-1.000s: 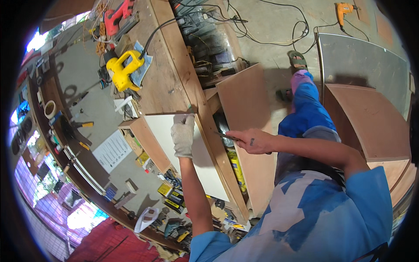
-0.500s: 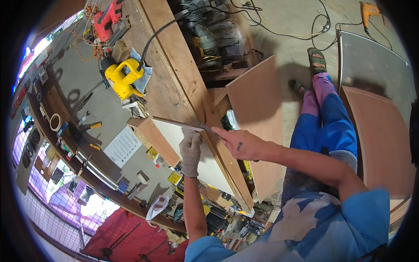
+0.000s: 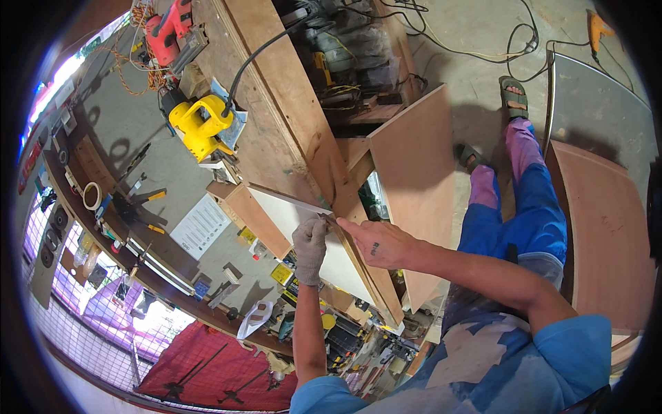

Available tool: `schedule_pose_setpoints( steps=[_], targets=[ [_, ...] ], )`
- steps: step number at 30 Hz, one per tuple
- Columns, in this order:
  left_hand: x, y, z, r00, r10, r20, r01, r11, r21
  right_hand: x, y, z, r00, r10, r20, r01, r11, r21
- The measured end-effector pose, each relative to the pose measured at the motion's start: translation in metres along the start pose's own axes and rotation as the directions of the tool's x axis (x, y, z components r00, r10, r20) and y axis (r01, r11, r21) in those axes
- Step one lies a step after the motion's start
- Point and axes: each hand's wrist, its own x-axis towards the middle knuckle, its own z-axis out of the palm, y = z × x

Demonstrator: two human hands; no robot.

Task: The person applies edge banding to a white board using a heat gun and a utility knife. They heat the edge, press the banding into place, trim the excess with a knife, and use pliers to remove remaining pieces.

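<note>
White laminated rectangular board (image 3: 303,231) lies on wooden counter (image 3: 276,103), near edge. Gloved left hand (image 3: 309,243) presses flat on board's corner; bare right hand (image 3: 378,243) pinches thin metal blade (image 3: 329,219) at board's edge. Edge-trimming step, by appearance; next stroke calls for steady blade angle.

Woodworking shop: workbench (image 3: 276,90), power tools (image 3: 200,124).

The right hand (image 3: 378,243) covers most of the thin tool it pinches, so its kind cannot be told. The gloved left hand (image 3: 309,241) hides part of the white panel (image 3: 303,221). Small items on the lower shelf (image 3: 303,324) are too tiny to identify.
</note>
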Motion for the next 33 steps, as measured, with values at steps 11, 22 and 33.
schedule_pose_setpoints(
  steps=[11,22,33],
  targets=[
    [0.003,-0.002,0.006,0.996,0.037,-0.077,-0.043,0.995,-0.088,-0.012,0.013,0.014,0.997,0.036,0.067,-0.033,0.998,-0.055],
    [0.0,0.014,-0.004,0.995,-0.04,-0.093,0.061,0.972,0.225,-0.016,-0.006,0.014,1.0,0.014,0.009,-0.012,0.987,-0.157],
    [0.012,0.008,0.009,0.953,0.287,-0.1,-0.179,0.795,0.58,-0.019,-0.001,0.029,0.995,-0.009,-0.102,-0.006,0.989,-0.145]
  ],
)
